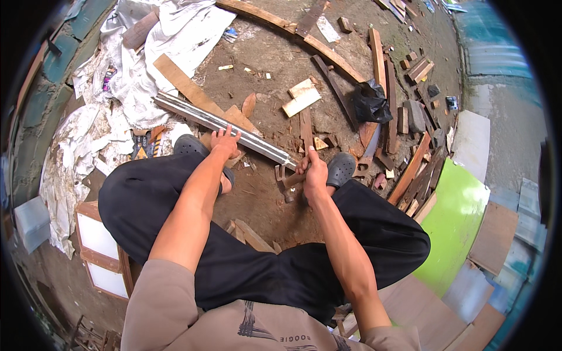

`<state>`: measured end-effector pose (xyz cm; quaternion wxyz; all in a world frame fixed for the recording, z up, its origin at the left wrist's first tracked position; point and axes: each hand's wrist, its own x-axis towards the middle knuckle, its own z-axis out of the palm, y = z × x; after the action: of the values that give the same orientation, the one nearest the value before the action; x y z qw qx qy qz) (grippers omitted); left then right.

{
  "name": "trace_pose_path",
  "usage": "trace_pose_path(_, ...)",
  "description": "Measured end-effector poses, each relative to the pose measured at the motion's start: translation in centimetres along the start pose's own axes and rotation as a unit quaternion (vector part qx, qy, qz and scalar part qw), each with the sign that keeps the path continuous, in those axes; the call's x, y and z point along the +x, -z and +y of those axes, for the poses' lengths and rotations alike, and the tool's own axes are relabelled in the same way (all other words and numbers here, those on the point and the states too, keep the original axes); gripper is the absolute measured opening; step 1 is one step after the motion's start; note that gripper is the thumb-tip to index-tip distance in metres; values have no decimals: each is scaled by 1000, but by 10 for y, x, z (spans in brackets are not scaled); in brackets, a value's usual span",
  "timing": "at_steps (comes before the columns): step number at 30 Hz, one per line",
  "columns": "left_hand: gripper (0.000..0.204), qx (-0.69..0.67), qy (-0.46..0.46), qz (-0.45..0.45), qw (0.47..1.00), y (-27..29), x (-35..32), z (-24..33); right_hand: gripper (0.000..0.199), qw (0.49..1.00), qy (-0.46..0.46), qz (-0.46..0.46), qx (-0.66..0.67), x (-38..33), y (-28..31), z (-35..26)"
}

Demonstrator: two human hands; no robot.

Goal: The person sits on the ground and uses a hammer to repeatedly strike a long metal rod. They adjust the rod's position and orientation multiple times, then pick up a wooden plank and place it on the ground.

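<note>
Two hands work here. On the dirt ground, the long strip (225, 124) lies under the flat, spread left hand (225, 142) — press hard so it stays put. Right hand (314, 172) is clamped on the hammer (287, 181) — best to grip tight and aim carefully.

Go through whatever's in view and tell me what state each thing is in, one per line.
Left hand: fingers spread, pressing down on the long strip.
Right hand: closed around the hammer handle.
Long strip: lying flat on the dirt.
Hammer: head down near the ground.
Black bag: crumpled.
White sheeting: rumpled, dirty.
</note>
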<state>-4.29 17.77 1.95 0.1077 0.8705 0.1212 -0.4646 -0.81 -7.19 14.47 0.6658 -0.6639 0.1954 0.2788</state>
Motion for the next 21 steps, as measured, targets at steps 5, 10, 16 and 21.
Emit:
trace_pose_path(5,77,18,-9,-25,999,3,2,-1,46,999,-25,9,-19,67,-38,1)
trace_pose_path(10,82,30,-24,-12,999,-3,5,-5,43,996,-68,23,-52,120,-85,3)
trace_pose_path(16,81,13,-16,-16,1000,-1,4,-6,49,980,-74,20,-182,153,-129,4)
trace_pose_path(21,83,-2,-13,-34,999,7,-1,-2,70,959,-30,32,-281,172,-155,6)
